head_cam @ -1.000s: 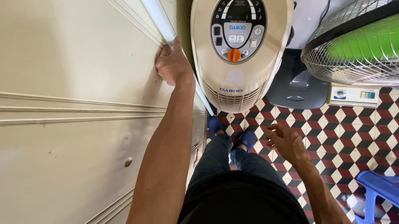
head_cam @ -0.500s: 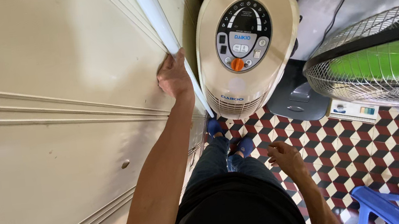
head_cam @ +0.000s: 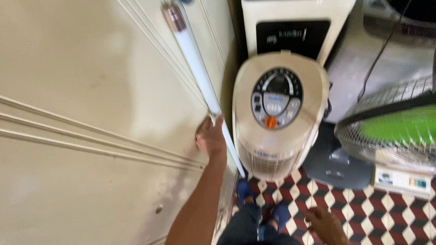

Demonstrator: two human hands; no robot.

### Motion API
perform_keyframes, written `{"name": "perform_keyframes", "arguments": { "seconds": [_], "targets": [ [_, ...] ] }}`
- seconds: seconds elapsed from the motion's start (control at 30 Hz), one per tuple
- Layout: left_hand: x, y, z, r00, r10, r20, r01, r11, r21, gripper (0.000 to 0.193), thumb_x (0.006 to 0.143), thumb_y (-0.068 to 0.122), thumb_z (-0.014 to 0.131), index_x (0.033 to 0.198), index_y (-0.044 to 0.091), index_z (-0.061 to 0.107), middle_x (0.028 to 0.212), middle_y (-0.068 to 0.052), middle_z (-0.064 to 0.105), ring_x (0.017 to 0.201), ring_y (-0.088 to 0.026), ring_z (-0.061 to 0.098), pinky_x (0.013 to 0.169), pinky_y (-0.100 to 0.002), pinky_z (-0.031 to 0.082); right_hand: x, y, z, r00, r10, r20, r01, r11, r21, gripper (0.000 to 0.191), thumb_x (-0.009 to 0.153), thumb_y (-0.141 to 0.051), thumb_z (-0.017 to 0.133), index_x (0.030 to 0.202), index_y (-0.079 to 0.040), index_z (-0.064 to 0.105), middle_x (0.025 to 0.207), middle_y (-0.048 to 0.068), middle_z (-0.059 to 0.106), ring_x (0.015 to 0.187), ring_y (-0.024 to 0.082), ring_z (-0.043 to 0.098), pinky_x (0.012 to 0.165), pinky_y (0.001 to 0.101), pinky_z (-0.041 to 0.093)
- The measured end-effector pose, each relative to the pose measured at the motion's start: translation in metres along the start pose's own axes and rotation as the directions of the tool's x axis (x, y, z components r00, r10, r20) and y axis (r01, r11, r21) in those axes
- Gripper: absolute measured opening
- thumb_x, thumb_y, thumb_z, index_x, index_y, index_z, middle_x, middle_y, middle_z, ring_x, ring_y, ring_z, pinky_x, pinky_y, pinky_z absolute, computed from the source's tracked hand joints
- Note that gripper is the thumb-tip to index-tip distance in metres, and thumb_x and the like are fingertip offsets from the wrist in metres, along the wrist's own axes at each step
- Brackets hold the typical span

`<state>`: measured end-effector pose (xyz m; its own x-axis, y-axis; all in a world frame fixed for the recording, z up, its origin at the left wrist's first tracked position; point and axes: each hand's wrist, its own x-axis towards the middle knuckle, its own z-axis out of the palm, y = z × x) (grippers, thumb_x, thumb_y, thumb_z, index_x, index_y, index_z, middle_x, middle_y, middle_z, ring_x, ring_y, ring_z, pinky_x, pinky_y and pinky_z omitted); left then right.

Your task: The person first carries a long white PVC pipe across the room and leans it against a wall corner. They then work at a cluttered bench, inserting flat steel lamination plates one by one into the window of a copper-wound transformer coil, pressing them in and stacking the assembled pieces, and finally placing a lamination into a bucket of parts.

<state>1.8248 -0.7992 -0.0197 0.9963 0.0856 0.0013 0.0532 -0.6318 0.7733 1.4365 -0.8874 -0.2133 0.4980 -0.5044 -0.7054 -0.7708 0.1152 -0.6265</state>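
Observation:
My left hand [head_cam: 210, 138] grips a long white fluorescent tube [head_cam: 196, 64] that stands upright against the cream panelled door [head_cam: 67, 127]. The tube's metal end cap [head_cam: 172, 13] shows at its top, and its lower end reaches toward the floor beside the cream air cooler [head_cam: 280, 113]. My right hand [head_cam: 323, 222] hangs low over the tiled floor with its fingers loosely apart and nothing in it. My legs and blue shoes [head_cam: 259, 204] are below.
A white and black water dispenser [head_cam: 298, 17] stands behind the air cooler. A fan with a wire cage and green blades [head_cam: 418, 128] is at the right, over its grey base [head_cam: 335, 161]. The floor has red, black and white check tiles [head_cam: 390, 218].
The view has tilted up, showing the tube's top end and the dispenser. My left hand stays on the tube; my right hand has dropped lower in the frame.

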Motion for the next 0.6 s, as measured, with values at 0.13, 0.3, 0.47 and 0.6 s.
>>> {"name": "perform_keyframes", "arguments": {
  "seconds": [0.13,0.3,0.47,0.6],
  "targets": [
    [0.008,-0.005,0.004,0.977,-0.137,0.165,0.126,0.989,0.076,0.052,0.092,0.047,0.079,0.1,-0.004,0.071,0.098,-0.02,0.07,0.094,-0.042,0.067,0.088,-0.043,0.057,0.017,-0.005,0.006,0.991,0.125,0.039,-0.128,0.988,0.084,0.044,0.092,-0.033,0.068,0.125,-0.004,0.07,0.098,0.015,0.078,0.08,0.025,0.079,0.074,0.0383,0.063],
    [0.007,-0.038,0.022,0.969,-0.169,0.183,0.158,0.985,0.071,0.057,0.085,0.045,0.072,0.135,0.018,0.064,0.131,-0.009,0.066,0.117,-0.031,0.065,0.101,-0.042,0.048,0.035,-0.041,0.015,0.985,0.171,-0.009,-0.172,0.983,-0.069,0.037,0.091,-0.029,0.07,0.116,-0.002,0.073,0.092,0.014,0.078,0.079,0.024,0.078,0.073,0.0367,0.062],
    [-0.062,-0.108,0.029,0.906,0.184,0.381,-0.194,0.981,-0.014,0.035,0.096,0.031,0.053,0.12,0.012,0.071,0.097,-0.018,0.076,0.092,-0.035,0.073,0.085,-0.045,0.055,0.036,-0.057,0.021,0.977,0.163,-0.138,-0.186,0.967,-0.172,0.03,0.09,-0.024,0.072,0.107,0.0,0.076,0.087,0.014,0.077,0.077,0.022,0.077,0.073,0.0351,0.061],
    [-0.14,-0.158,0.012,0.489,0.185,0.852,-0.449,0.891,0.065,0.035,0.099,0.042,0.058,0.108,0.012,0.075,0.085,-0.009,0.076,0.082,-0.03,0.073,0.077,-0.042,0.055,-0.026,-0.025,0.027,0.945,0.108,-0.31,-0.133,0.989,-0.06,0.025,0.089,-0.021,0.073,0.1,0.001,0.079,0.082,0.014,0.077,0.076,0.021,0.076,0.073,0.0339,0.059]
  ]
}}
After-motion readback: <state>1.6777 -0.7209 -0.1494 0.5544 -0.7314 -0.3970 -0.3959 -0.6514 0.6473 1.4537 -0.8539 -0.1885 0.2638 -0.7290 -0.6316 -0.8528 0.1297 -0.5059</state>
